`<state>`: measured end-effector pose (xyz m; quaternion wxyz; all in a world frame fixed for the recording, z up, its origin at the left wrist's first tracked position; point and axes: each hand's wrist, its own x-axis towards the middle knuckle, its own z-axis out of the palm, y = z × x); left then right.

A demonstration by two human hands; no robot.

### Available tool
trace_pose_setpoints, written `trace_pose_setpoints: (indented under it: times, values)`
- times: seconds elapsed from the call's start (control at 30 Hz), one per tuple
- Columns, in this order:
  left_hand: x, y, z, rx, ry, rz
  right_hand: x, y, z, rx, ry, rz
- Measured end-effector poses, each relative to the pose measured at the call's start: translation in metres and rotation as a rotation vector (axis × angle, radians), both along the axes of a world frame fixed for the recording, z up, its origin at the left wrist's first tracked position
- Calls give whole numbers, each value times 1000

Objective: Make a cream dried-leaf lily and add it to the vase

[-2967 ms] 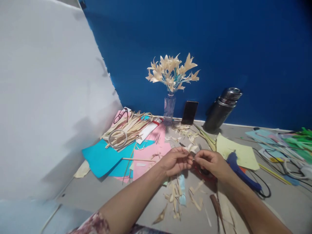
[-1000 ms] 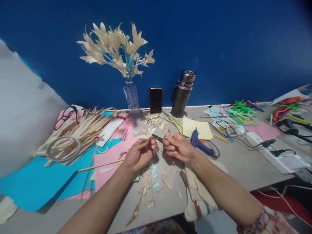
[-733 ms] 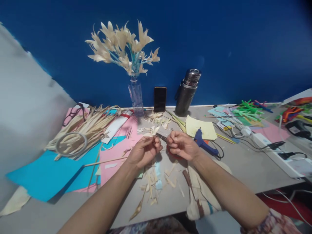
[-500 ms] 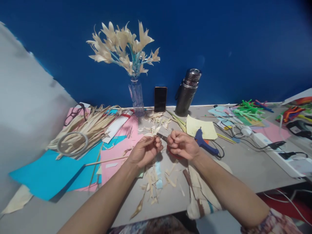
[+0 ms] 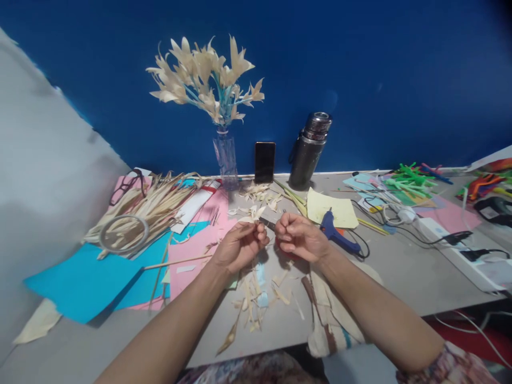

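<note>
1. Petals (image 5: 253, 214): pale, gripped at their lower end by the left hand (image 5: 242, 246), over the table (image 5: 404, 272) between its near and back edges.
2. Right hand (image 5: 302, 237): fingers curled inward, apart from the left; cannot tell whether anything fine is gripped.
3. Advised: pinch lightly, as the petals look likely to crease; keep knuckles clear of the glue gun (image 5: 335, 233).

No writing, brand or number could be read anywhere: the patterned band (image 5: 316, 134) on the flask (image 5: 304, 160) and the pale patch (image 5: 488, 213) on the black object (image 5: 501, 206) at far right were too small and blurred.
</note>
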<state>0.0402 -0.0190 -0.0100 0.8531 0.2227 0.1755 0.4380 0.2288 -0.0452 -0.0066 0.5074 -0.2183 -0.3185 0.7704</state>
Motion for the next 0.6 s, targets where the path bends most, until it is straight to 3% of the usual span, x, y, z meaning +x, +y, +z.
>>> trace_pose_setpoints:
  times: [0.6]
  values:
    - [0,-1,2,-18,13,8,5,-3,3,33,-1,62]
